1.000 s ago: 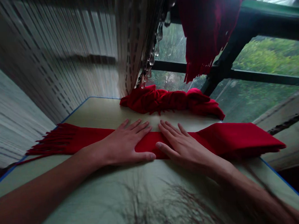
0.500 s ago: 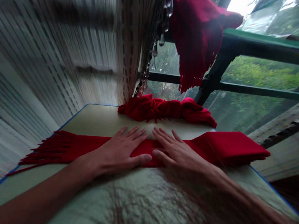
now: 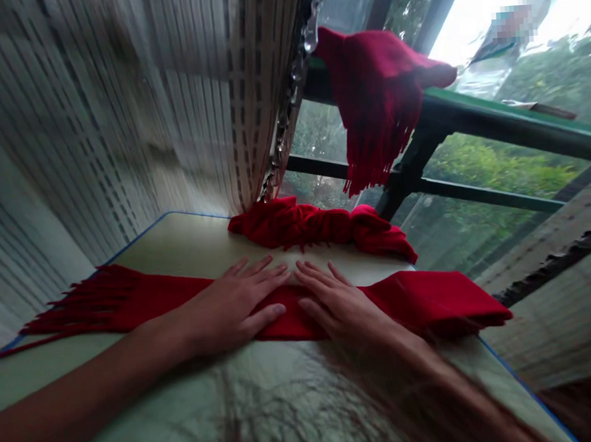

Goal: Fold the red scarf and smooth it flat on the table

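Note:
A long red scarf [image 3: 165, 301] lies across the pale table [image 3: 187, 244], its fringe spread at the left end and a thick folded stack of it at the right. My left hand [image 3: 235, 298] rests flat on the scarf's middle, fingers spread and holding nothing. Beside it my right hand [image 3: 337, 298] also lies flat on the cloth, fingers stretched forward and thumb near the left thumb. Both sets of fingertips reach the scarf's far edge. Beyond them a second red scarf [image 3: 320, 225] sits bunched up along the table's far side.
A third red fringed cloth [image 3: 378, 96] hangs over the green window ledge [image 3: 509, 118]. Striped string curtains [image 3: 178, 101] with clear beads [image 3: 283, 132] stand at the left. Loose hair [image 3: 247, 411] blurs the near table, which has a blue edge.
The view has shifted a little, so the hanging cloth and window sit lower and further left. Both hands stay flat on the scarf in nearly the same place.

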